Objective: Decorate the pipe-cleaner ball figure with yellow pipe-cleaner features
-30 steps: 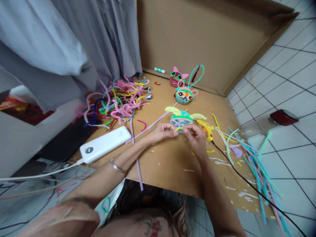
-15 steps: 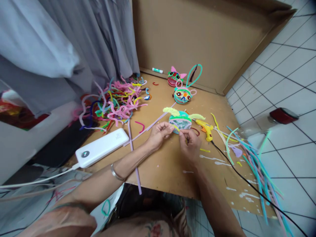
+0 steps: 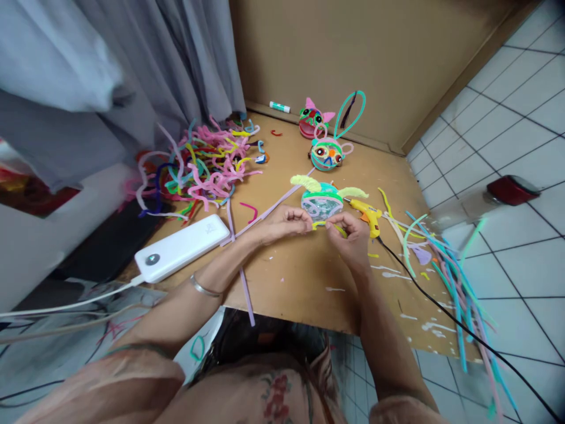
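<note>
At frame centre, left hand (image 3: 285, 222) and right hand (image 3: 351, 231) both pinch 1 yellow stem (image 3: 321, 224) below the craft (image 3: 322, 201).

On the cardboard desk (image 3: 304, 282) we see a white power bank (image 3: 182, 255) at the left edge, a tangle of pipe cleaners (image 3: 200, 168) beyond it, a glue stick (image 3: 279, 106) and two finished figures (image 3: 325, 154) toward the far edge, and a yellow glue gun (image 3: 367, 214) toward the right edge.

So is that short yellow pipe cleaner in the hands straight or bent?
Bent: the short yellow pipe cleaner curves between the left hand and right hand, pinched at each end.
</note>
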{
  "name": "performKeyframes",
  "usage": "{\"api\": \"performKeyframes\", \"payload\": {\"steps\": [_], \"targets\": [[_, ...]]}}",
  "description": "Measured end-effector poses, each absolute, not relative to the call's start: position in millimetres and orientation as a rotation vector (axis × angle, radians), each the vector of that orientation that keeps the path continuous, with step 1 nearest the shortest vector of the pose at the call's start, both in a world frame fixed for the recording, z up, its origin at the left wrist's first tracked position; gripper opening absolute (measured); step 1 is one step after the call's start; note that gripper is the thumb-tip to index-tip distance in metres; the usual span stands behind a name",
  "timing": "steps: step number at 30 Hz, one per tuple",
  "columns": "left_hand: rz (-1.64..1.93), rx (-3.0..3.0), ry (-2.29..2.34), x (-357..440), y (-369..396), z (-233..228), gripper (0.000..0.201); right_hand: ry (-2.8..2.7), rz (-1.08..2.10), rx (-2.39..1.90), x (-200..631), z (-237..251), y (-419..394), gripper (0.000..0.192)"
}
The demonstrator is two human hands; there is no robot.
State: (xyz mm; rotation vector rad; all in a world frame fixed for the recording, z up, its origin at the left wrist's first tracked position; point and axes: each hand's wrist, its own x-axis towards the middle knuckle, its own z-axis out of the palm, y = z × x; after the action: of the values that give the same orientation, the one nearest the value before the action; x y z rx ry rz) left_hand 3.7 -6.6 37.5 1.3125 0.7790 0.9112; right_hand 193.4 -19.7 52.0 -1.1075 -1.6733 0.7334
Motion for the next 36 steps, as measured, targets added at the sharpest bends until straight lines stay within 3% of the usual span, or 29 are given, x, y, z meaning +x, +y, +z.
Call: {"api": "performKeyframes", "payload": {"steps": [16,36], "targets": [[0.769,1.437,0.775,5.8,-9.8,44.1,0.011,-1.766,0.694,-1.084,191.4,48.9,-18.9,0.007],[1.283,0.939,0.806,27.3,-14.8,36.7,0.012,-1.79,0.51,-1.093,178.9,33.6,-29.6,0.009]]}}
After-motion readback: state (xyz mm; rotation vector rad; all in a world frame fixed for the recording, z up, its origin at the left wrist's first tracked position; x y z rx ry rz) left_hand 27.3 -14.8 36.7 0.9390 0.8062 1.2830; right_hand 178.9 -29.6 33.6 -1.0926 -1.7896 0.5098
